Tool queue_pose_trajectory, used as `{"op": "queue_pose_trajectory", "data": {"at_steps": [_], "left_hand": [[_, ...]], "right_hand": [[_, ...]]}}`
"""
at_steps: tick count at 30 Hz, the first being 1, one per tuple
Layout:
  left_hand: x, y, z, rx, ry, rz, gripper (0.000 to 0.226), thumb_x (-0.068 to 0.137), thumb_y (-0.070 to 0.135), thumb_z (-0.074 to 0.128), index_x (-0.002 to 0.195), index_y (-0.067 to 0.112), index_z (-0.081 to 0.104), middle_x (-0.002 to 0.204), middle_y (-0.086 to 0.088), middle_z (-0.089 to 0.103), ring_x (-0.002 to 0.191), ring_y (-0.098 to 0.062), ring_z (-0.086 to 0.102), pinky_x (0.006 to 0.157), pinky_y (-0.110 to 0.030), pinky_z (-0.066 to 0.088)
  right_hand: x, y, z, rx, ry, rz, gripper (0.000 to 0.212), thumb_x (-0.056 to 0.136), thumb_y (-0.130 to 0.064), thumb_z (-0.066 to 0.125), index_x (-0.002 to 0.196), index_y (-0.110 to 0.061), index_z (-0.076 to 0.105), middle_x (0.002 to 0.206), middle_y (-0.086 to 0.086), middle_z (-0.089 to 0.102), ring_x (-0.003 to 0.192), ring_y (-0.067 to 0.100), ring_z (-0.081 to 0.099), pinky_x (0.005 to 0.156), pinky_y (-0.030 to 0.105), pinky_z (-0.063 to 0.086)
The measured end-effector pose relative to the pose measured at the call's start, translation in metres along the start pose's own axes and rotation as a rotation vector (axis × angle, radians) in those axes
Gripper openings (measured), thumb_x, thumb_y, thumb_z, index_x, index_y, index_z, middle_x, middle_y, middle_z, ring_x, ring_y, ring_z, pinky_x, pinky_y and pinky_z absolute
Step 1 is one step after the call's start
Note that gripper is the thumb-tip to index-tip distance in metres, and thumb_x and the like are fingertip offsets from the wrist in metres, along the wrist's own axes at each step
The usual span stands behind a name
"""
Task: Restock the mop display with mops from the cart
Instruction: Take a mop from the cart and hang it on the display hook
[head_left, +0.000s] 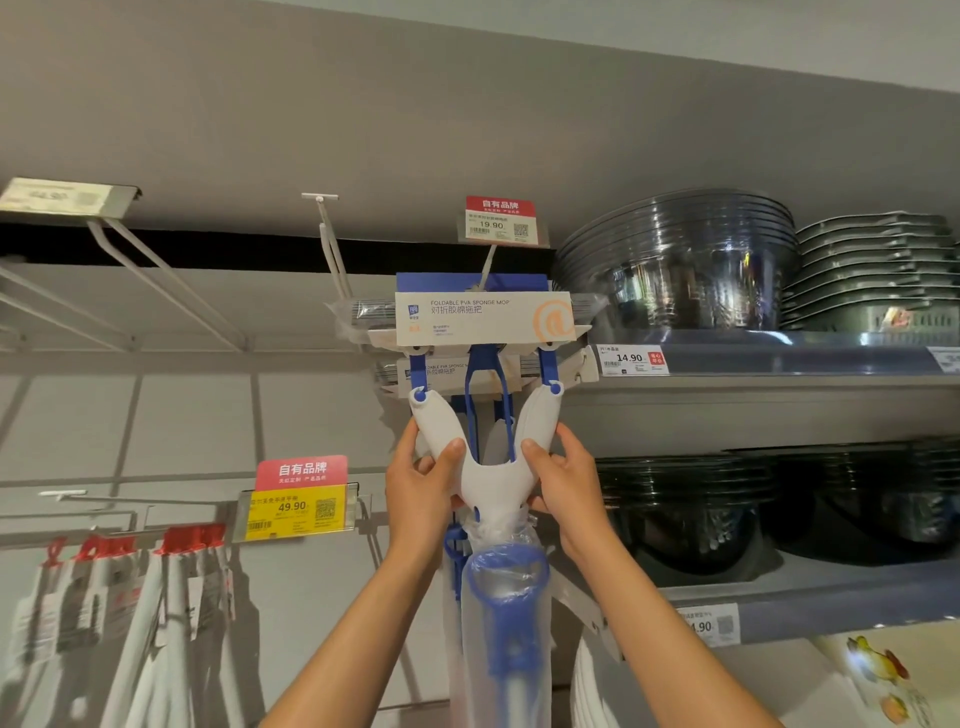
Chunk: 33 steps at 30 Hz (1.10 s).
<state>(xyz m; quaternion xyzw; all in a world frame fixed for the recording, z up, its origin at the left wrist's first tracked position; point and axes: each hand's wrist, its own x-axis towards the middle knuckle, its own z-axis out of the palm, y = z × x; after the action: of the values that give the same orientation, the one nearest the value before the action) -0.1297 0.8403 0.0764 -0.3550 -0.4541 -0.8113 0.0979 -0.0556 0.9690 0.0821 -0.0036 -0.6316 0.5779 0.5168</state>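
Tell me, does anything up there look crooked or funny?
Yes, a little. The mop that both hands hold sits skewed against the mop behind. The empty hook beside it slants sideways. Nothing looks broken or spilled.

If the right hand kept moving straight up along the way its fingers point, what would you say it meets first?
Probably the right hand, gripping the sponge mop's white yoke, would first meet the white mop head behind the label card, or the shelf edge beside it; depth is unclear.
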Motion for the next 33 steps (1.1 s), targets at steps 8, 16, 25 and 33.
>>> {"op": "queue_pose_trajectory", "data": {"at_steps": [8,16,25,33], "left_hand": [[0.020,-0.017,-0.002,0.038,0.063,-0.032,0.055,0.097,0.016,0.065,0.147,0.031,0.048,0.116,-0.015,0.071,0.097,-0.030,0.072,0.077,-0.050,0.063],[0.050,-0.051,-0.001,0.062,0.162,-0.065,0.055,0.096,0.023,0.066,0.148,0.029,0.048,0.116,-0.001,0.069,0.094,-0.018,0.070,0.075,-0.043,0.063],[0.086,-0.090,-0.002,0.166,0.212,-0.177,0.045,0.094,0.030,0.068,0.134,0.012,0.055,0.119,-0.012,0.067,0.098,-0.026,0.068,0.086,-0.049,0.060],[0.091,-0.107,-0.008,0.140,0.097,-0.250,0.043,0.094,0.031,0.068,0.131,0.013,0.056,0.115,-0.012,0.069,0.102,-0.029,0.069,0.092,-0.053,0.057]], "right_hand": [[0.018,0.015,0.016,0.022,0.003,0.070,0.039,0.098,-0.014,0.061,0.123,-0.040,0.046,0.100,-0.012,0.063,0.089,0.011,0.069,0.065,0.030,0.062],[0.038,0.041,0.037,0.021,0.051,0.143,0.047,0.099,-0.016,0.059,0.144,-0.024,0.048,0.127,0.008,0.063,0.107,0.028,0.067,0.085,0.047,0.061],[0.068,0.078,0.053,-0.055,0.085,0.187,0.050,0.099,-0.018,0.060,0.146,-0.024,0.045,0.133,0.009,0.062,0.112,0.030,0.065,0.090,0.053,0.058],[0.076,0.096,0.048,-0.047,0.052,0.194,0.050,0.101,-0.015,0.056,0.147,-0.029,0.042,0.127,0.003,0.061,0.103,0.020,0.065,0.081,0.039,0.058]]}}
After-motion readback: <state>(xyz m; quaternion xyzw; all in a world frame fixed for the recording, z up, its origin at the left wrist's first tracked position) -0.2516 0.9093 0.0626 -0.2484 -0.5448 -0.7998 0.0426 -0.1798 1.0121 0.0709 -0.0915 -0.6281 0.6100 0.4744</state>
